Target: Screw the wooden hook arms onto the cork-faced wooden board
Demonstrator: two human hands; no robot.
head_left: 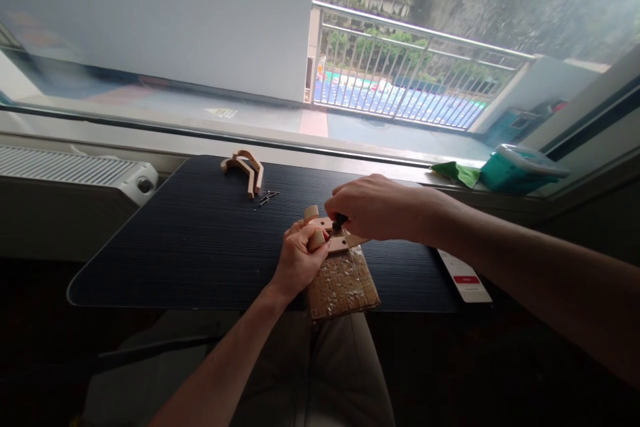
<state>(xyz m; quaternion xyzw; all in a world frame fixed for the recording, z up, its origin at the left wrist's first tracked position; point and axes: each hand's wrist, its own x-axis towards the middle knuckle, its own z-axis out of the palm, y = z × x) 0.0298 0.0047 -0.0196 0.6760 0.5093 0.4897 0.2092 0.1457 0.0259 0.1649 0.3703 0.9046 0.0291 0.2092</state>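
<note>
My left hand [299,259] is closed around a pale wooden piece [339,245] with dark holes, pressing it down on a brown block [345,285] that looks like cardboard wrapped in clear tape. Above the wood, my right hand [371,205] is wrapped around the dark handle of what looks like a screwdriver [339,221]; its tip points down at the wood near my left thumb. The wooden piece is partly hidden by my fingers. Farther back on the table lie two curved wooden pieces [254,172], with several screws [267,198] beside them.
The dark table [165,247] stands against a window sill. A phone [465,278] with a lit screen lies at its right front edge, under my right forearm. On the sill are a green cloth [459,174] and a teal box [520,172]. A radiator [75,173] stands left.
</note>
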